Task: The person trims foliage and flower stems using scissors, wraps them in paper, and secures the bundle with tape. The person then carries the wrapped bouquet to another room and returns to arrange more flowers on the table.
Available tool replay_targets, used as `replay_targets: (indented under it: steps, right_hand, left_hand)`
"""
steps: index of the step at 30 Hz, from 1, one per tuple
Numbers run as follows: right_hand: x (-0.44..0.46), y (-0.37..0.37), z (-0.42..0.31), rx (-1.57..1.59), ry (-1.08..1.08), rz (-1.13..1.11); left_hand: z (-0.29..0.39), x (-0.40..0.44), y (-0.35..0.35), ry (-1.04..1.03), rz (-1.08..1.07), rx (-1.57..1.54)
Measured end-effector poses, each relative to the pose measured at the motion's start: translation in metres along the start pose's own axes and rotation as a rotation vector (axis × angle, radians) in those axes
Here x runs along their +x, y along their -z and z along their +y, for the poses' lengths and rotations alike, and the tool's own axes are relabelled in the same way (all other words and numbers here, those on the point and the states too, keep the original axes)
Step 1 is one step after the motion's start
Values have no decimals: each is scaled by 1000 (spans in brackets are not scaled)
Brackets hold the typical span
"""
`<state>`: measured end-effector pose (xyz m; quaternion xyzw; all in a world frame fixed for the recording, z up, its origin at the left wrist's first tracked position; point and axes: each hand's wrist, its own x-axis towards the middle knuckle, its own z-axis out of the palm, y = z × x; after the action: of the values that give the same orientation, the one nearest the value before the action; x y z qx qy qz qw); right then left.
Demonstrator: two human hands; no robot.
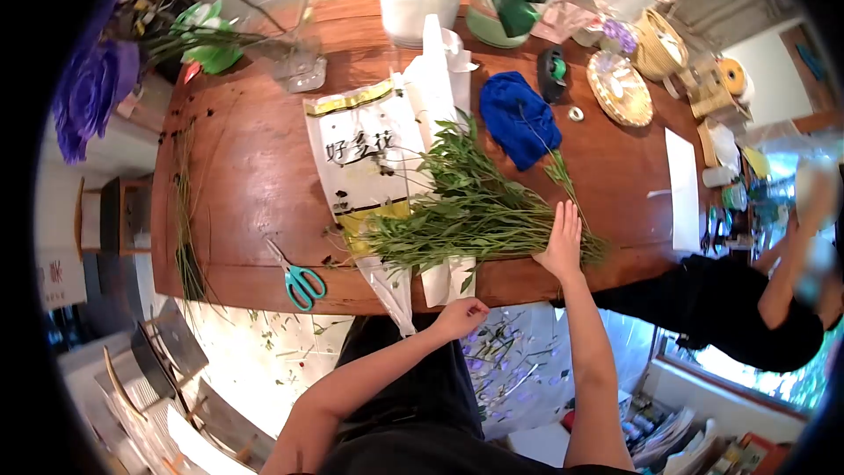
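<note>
A large bunch of leafy green stems (475, 202) lies across the table, its leafy tops to the left and its stems to the right. My right hand (561, 242) rests against the stem end with fingers stretched out and flat. At the table's front edge, my left hand (462, 318) is closed with curled fingers; whatever it may hold is hidden. Beneath the leaves lie a printed plastic flower wrapper (365, 149) and white paper (431, 88). Teal-handled scissors (301, 284) lie left of the wrapper.
Thin cut stems (185, 229) lie at the table's left. A blue cloth (519, 120), a tape dispenser (552, 75) and a woven basket (620, 88) sit behind the bunch. Glass vases stand along the back. Another person (747, 312) is at right. Petals and clippings (514, 361) litter the floor.
</note>
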<state>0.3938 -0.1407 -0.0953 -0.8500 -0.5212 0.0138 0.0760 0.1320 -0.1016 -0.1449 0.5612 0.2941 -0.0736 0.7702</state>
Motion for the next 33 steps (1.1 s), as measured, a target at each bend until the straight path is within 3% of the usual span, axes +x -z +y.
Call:
replay_targets:
  steps: [2,6,9,12,13,17,23,26,32,33]
  right_hand:
    - [6,-16,15,141,-1,-109]
    - [12,-20,21,120,-15,-249]
    - [11,-24,25,80,12,-219]
    - [10,-14,23,378,-2,-136]
    - [7,-11,26,315,86,-105]
    - [-5,18,22,467,-103,-436]
    - [-48,54,24,728,-95,-301]
    - [-81,87,6,944,-286,-312]
    - [-149,96,-41,925,-146,-138]
    - [-162,94,-54,1028,-269,-192]
  left_hand:
    - [-7,11,-5,-1,34,0]
    - [-18,25,-13,-35,102,-65]
    - [-14,26,-15,5,122,-49]
    - [-15,24,-14,-83,201,24]
    - [-14,22,-13,-94,222,21]
    - [-15,19,-11,-99,292,30]
    - [6,2,2,-176,208,-103]
    - [28,-10,15,-27,175,-569]
    - [79,-13,40,-366,-178,-1157]
    - [97,-15,45,-443,-245,-1197]
